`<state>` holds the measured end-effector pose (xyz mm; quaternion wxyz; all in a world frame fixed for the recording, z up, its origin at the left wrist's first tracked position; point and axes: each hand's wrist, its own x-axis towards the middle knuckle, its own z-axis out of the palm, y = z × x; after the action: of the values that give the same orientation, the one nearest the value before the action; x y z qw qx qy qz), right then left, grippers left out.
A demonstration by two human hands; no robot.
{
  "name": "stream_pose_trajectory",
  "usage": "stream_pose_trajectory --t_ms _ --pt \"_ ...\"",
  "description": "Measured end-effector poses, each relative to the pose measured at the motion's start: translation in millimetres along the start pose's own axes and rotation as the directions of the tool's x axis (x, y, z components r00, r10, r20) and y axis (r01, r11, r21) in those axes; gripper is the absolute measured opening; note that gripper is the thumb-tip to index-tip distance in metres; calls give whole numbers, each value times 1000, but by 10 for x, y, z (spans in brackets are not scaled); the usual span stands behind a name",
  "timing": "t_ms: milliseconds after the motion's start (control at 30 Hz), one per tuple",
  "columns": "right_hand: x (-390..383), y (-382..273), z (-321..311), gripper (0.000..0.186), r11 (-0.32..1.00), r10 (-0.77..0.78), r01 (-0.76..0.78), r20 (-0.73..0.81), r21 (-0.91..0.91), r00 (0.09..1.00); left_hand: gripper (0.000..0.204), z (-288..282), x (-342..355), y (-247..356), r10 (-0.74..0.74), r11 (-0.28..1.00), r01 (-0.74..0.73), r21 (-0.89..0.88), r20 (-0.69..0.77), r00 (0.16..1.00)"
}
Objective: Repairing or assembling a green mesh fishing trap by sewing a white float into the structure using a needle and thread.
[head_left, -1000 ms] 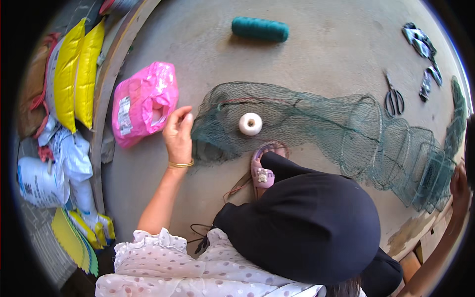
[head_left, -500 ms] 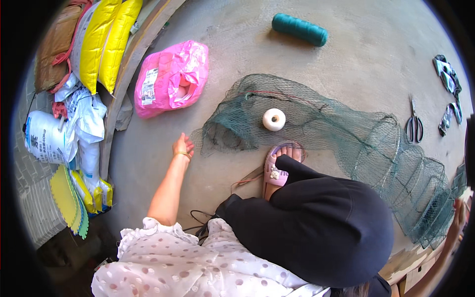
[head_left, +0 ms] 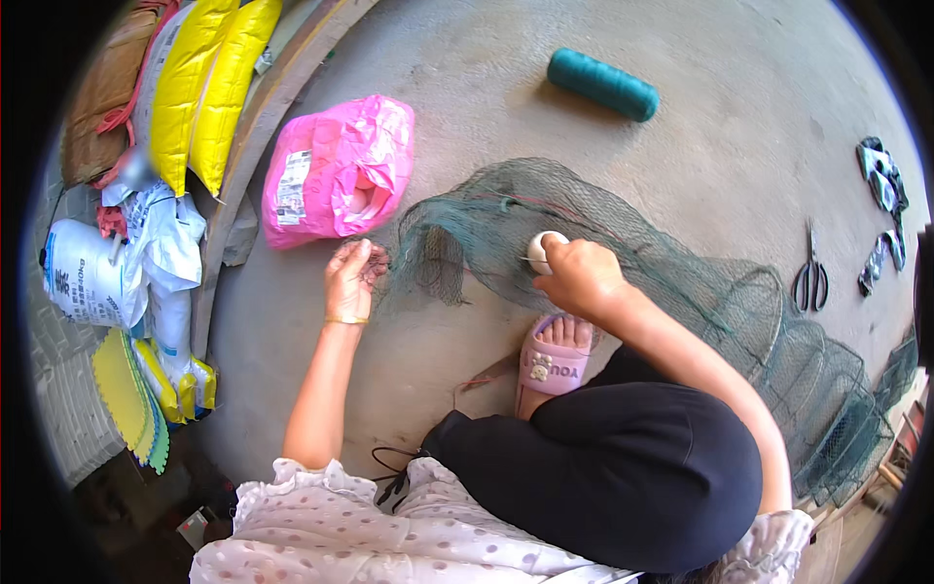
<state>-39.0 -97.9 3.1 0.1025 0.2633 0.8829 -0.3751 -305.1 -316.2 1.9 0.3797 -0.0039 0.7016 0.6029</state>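
A long tube of dark green fishing net [head_left: 584, 209] lies across the floor in front of me. My left hand [head_left: 350, 279] is closed on the net's left end, its fingers bunched around the mesh. On the net sits a white round spool [head_left: 548, 251] with a hole in its middle, partly covered by my right hand [head_left: 584, 275]. The fingers of that hand curl over the spool from the right, and a thin pale strand or edge shows by the thumb. My foot in a pink slipper [head_left: 553, 360] rests just below the net.
A pink plastic bag [head_left: 336, 170] stands beyond my left hand. A green thread roll [head_left: 603, 85] lies farther off. Black-handled scissors [head_left: 809, 277] and a patterned cloth strip [head_left: 883, 214] are at the right. Yellow sacks [head_left: 209, 97] and a white sack [head_left: 92, 273] line the left.
My right hand has come in from the far right edge onto the white spool. My left hand has moved slightly up and closed on the net's end, which is now gathered in its fingers.
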Motion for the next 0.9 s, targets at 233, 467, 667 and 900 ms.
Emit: stream_pose_trajectory --t_ms 233,467,667,900 --pt "167 133 583 25 976 -32 13 -86 -216 996 13 21 -524 1087 419 885 -438 160 140 897" --pt "-124 313 375 36 991 125 -116 -156 66 980 13 67 -727 699 165 986 -162 -29 231 959" --pt "-257 -345 -375 42 200 -73 -34 49 979 996 23 679 -849 363 206 961 -66 -270 531 822" --pt "-118 -681 -352 44 716 -203 234 -125 658 971 70 1139 -859 222 284 939 -90 -332 598 750"
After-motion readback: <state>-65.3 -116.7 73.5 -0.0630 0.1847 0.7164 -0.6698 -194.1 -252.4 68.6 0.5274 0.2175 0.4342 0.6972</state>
